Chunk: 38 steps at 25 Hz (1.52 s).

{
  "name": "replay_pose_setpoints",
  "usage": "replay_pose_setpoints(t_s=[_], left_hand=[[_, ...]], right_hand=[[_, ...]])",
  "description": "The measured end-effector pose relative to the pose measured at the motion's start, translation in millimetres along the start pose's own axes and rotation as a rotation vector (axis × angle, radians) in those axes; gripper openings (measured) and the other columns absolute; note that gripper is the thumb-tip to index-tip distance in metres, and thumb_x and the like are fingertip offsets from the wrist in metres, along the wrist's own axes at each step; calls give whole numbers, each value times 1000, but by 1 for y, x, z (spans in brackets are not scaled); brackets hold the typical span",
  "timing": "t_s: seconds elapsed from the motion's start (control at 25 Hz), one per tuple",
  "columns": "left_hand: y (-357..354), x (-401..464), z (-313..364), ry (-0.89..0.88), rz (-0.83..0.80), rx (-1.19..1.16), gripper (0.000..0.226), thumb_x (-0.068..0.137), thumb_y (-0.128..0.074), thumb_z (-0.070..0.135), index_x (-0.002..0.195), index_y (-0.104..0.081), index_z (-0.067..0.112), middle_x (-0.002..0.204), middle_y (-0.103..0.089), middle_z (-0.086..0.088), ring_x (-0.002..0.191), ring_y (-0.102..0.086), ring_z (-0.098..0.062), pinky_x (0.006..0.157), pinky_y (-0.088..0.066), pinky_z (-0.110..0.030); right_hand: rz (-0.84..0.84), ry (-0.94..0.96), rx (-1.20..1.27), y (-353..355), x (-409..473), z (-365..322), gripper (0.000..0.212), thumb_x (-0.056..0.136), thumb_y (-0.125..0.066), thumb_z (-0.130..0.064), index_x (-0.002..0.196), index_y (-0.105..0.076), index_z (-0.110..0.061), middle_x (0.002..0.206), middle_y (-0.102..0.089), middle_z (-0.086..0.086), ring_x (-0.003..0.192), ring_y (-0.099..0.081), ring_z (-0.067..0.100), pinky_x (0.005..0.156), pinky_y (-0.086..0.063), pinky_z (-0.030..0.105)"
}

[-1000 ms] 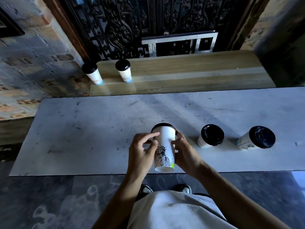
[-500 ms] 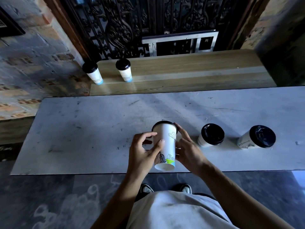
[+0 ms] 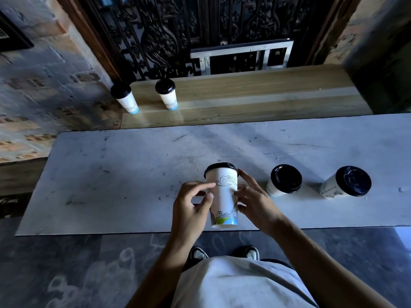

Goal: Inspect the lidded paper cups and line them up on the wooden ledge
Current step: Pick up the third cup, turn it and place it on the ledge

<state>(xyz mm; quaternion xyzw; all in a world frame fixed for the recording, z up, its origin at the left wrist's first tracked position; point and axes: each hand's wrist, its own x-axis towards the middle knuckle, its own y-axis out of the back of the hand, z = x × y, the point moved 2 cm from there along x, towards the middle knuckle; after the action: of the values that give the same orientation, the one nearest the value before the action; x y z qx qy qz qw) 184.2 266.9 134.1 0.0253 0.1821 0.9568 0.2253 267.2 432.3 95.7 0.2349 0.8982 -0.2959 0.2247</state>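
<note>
A white paper cup (image 3: 223, 196) with a black lid and a drawn cloud and skyline stands upright at the near edge of the white table (image 3: 111, 174). My left hand (image 3: 191, 207) holds its left side with fingertips and thumb. My right hand (image 3: 253, 201) grips its right side. Two more lidded cups, one (image 3: 282, 181) close by and one (image 3: 345, 183) farther right, stand on the table to the right. On the left end of the wooden ledge (image 3: 255, 94) stand two lidded cups, one (image 3: 125, 97) at the corner and one (image 3: 167, 93) beside it.
A dark ornate iron grille (image 3: 200, 30) and a white metal frame (image 3: 242, 56) rise behind the ledge. Brick wall (image 3: 44, 85) lies to the left. My shoes (image 3: 200, 255) and a grey floor show below the table edge.
The cup has been turned between my hands: the dark drawing has rotated away and a cloud and skyline now face me. Both hands shifted their fingers on it.
</note>
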Motion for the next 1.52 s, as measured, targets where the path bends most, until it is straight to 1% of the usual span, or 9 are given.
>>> replay_pose_setpoints(t_s=[0.16,0.28,0.48,0.64,0.76,0.96,1.12,1.28,1.52], left_hand=[[-2,-2,-1,14,4,-19,30,89,-71,-2,103,-79,23,109,-69,5,100,-69,-12,87,-60,-48],[-4,-4,-3,41,18,-44,33,88,-68,-5,102,-78,23,107,-70,1,96,-69,-11,80,-63,-45],[-3,-5,-7,114,53,-137,30,90,-67,3,95,-78,30,103,-75,-2,92,-72,-16,62,-55,-14],[-2,-5,-11,158,49,-153,12,84,-72,25,95,-74,24,103,-76,-1,95,-73,-19,75,-65,-46],[-1,-4,-14,176,75,-137,11,85,-76,20,96,-74,21,103,-76,-3,95,-74,-20,80,-63,-56],[1,-3,-16,178,97,-102,16,88,-76,10,93,-75,25,95,-78,2,85,-74,-14,74,-66,-47],[3,-2,-14,158,71,-91,29,91,-70,5,96,-76,32,95,-79,6,88,-75,-18,69,-63,-28],[3,-1,-13,203,82,-123,15,88,-70,23,98,-75,33,100,-80,7,93,-75,-16,83,-63,-40],[2,-2,-13,231,67,-122,12,83,-66,38,92,-73,33,94,-80,8,91,-75,-10,86,-61,-39]], right_hand=[[1,21,20,4,2,2,62,86,-53,0,143,-50,-26,99,-69,14,86,-63,24,78,-49,40],[-19,33,46,4,0,3,60,83,-52,2,139,-54,-20,93,-72,11,75,-67,17,66,-55,33],[-36,34,89,3,-2,2,61,87,-42,15,140,-54,-11,101,-71,16,73,-70,19,67,-55,34],[-52,53,68,0,-6,-1,65,86,-46,21,143,-52,-10,107,-62,21,82,-68,26,75,-54,40],[-62,109,35,0,-8,-3,66,88,-48,24,140,-54,-15,108,-65,17,89,-70,28,81,-56,43],[-62,116,62,1,-6,0,62,89,-50,24,134,-58,-19,104,-69,12,86,-73,25,77,-59,38],[-50,80,137,6,-3,5,62,85,-57,17,140,-53,-10,121,-59,24,105,-60,36,92,-49,49],[-84,41,144,10,-2,8,69,79,-71,7,142,-53,-13,124,-64,24,111,-59,35,94,-44,50],[-181,-56,119,6,-5,9,70,84,-68,-10,149,-45,-21,126,-62,28,109,-60,43,93,-52,49]])
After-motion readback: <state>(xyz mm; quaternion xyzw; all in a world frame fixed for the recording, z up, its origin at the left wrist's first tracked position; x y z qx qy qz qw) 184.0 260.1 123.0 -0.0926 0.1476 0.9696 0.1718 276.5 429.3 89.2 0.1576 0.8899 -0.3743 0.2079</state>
